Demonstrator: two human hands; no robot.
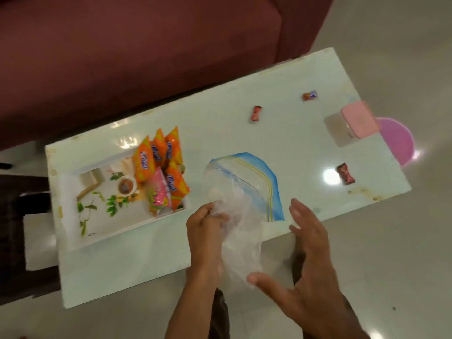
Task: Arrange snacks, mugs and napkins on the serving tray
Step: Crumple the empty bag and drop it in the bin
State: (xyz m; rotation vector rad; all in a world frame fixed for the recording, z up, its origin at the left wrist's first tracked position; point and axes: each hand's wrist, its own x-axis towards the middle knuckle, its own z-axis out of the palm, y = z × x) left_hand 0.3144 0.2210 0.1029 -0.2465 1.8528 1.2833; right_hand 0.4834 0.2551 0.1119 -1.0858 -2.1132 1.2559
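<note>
A white serving tray (pixel 107 231) with a leaf print lies at the table's left. Several orange snack packets (pixel 156 157) and a pink packet (pixel 158 192) are piled at its right end. My left hand (pixel 208 238) grips a clear zip bag (pixel 244 189) with a blue top edge, near the table's front edge. My right hand (pixel 305 260) hovers beside the bag, fingers spread, holding nothing. Three small wrapped candies lie loose on the table: a red candy (pixel 256 113), a brown candy (pixel 309 95) and a dark red candy (pixel 345 173).
A clear box with a pink lid (pixel 352 123) stands at the table's right end, and a pink round object (pixel 398 140) lies on the floor beyond it. A maroon sofa (pixel 137 50) runs along the far side. The white table (pixel 122 270) has chipped edges.
</note>
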